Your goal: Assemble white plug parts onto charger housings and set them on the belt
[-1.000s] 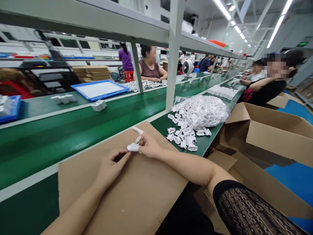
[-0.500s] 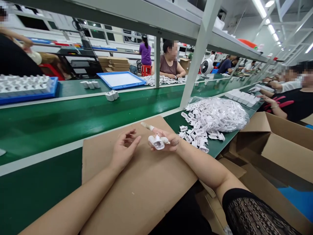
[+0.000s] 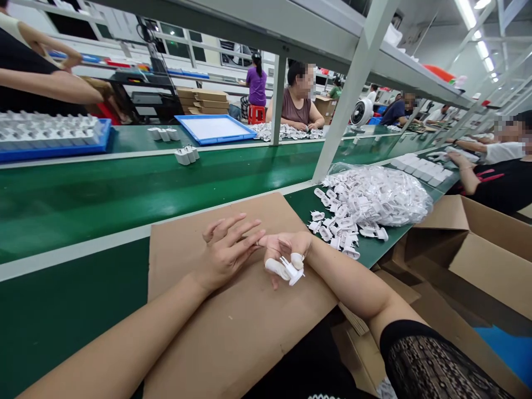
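Note:
My right hand [image 3: 286, 249] grips a small white plastic plug part [image 3: 294, 271] between fingers that wear white finger cots. Two thin pins on the part point up and to the left. My left hand [image 3: 230, 252] is open, its fingers spread and reaching over to the right hand's fingers, where they appear to touch. Both hands are above a brown cardboard sheet [image 3: 233, 338] on the green bench. Right of them lies a heap of similar white plug parts [image 3: 338, 227], spilling from a clear plastic bag [image 3: 386, 197].
A metal post [image 3: 353, 94] rises behind the bag. Open cardboard boxes [image 3: 494, 255] stand at the right. Across the green belt [image 3: 233, 177] are white blocks [image 3: 187, 155], a blue tray [image 3: 216, 130] and a co-worker [image 3: 297, 102]. Another person's arm [image 3: 467, 172] is at the far right.
My left hand has moved right, its fingers spreading to meet my right hand. The right hand has turned and come slightly nearer, tilting the plug part it holds.

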Motion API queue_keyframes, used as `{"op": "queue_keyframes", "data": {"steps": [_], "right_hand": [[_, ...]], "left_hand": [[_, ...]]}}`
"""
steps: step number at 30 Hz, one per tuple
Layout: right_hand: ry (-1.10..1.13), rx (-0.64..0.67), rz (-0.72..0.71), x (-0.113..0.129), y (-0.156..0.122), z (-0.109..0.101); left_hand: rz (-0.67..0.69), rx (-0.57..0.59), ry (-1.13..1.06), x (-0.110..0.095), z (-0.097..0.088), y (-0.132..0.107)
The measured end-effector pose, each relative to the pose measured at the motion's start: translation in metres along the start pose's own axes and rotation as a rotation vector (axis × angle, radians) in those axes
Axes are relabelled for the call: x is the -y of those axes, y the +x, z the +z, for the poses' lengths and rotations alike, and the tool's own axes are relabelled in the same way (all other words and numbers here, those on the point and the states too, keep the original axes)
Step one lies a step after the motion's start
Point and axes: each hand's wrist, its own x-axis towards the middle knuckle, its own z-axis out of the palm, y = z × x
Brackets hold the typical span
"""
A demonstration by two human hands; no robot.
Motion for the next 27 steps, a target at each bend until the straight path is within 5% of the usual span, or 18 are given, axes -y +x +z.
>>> {"op": "queue_keyframes", "data": {"steps": [9, 18, 27], "right_hand": [[-0.035, 0.134, -0.143, 0.010, -0.003, 0.004], [-0.012, 0.139, -0.076, 0.011, -0.001, 0.005], [-0.017, 0.091, 0.005, 0.008, -0.001, 0.001]], "left_hand": [[-0.072, -0.037, 0.001, 0.010, -0.007, -0.001], [-0.060, -0.094, 0.038, 0.006, -0.007, -0.001], [-0.067, -0.011, -0.008, 0.007, -0.002, -0.007]]}}
